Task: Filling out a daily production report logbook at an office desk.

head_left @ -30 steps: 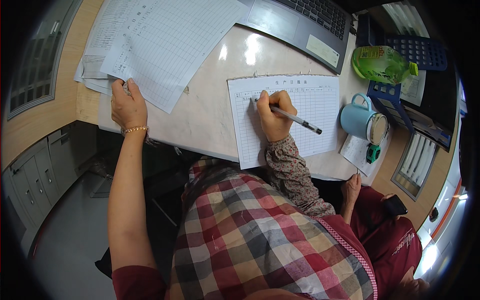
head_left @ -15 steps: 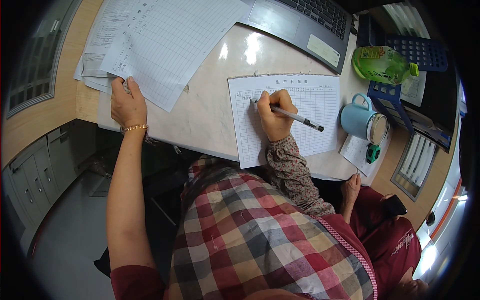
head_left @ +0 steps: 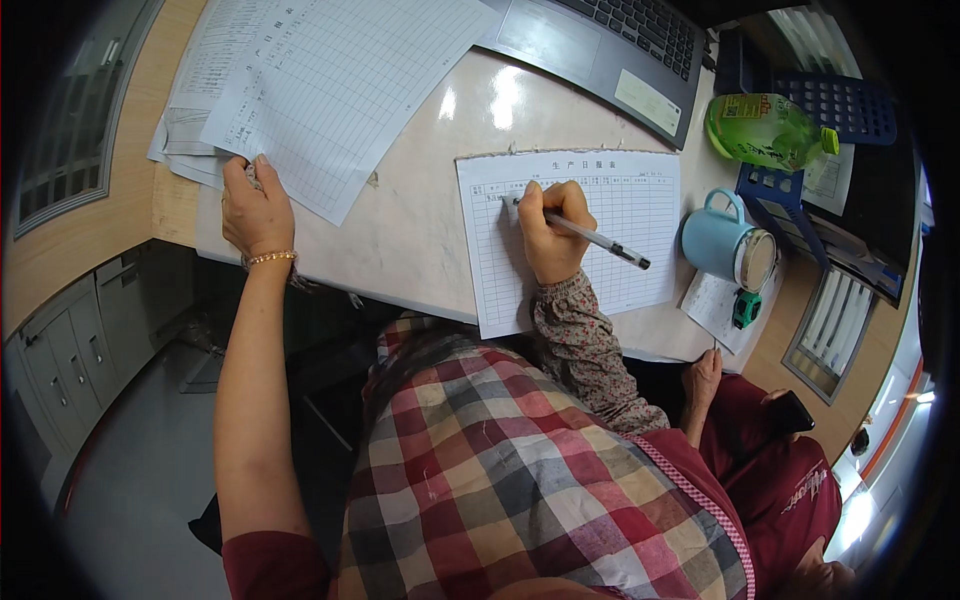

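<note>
Through the head view I have my right hand (head_left: 555, 240) over the printed form (head_left: 630, 230), its fingers closed around a pen (head_left: 610, 246). The pen slants — its tail points right and toward the near side, its tip toward the left of the form's upper rows. I cannot tell whether the tip is touching the paper. The form lies flat on the desk (head_left: 420, 230), right of the middle, with its near edge close to my checked apron (head_left: 480, 440). A floral sleeve (head_left: 590, 345) covers my right forearm.

My left hand (head_left: 258, 215), a bracelet (head_left: 272, 257) at its wrist, is at the near left corner of a gridded sheet (head_left: 350, 90). Its fingers are curled there — I cannot tell whether they pinch the paper. That sheet partly covers a pile of papers (head_left: 195, 95) on the far left.

Beyond the form, on the far side, sits a laptop (head_left: 600, 55). To the form's right I see a light-blue mug (head_left: 712, 243), with a green bottle (head_left: 762, 140) farther off and a small green-and-black object (head_left: 746, 309) on a paper (head_left: 705, 298) nearer. At the near right, another person's hand (head_left: 703, 378) is by the desk edge, and a dark phone (head_left: 792, 412) is beside their maroon trousers.
</note>
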A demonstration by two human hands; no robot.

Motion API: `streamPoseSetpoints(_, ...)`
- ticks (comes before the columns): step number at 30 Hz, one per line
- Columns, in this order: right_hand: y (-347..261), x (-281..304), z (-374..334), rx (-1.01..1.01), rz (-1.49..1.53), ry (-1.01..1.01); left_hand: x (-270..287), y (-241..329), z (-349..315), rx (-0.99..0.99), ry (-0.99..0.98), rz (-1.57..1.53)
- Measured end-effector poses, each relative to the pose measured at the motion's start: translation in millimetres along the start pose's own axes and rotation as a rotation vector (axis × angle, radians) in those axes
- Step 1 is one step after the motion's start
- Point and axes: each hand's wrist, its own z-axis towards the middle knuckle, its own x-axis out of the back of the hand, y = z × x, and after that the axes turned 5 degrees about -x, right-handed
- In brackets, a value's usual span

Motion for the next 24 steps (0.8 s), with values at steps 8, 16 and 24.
streamPoseSetpoints(8,1,10,2,0.025,-0.014,-0.005,4,12,-2,0.012,0.007,0.003)
streamPoseSetpoints(16,-8,30,7,-0.209,0.286,0.078,8,22,-8,0.0,0.013,0.004)
streamPoseSetpoints(24,1,60,18,-0.07,0.107,0.024,6,33,-7,-0.012,0.036,0.017)
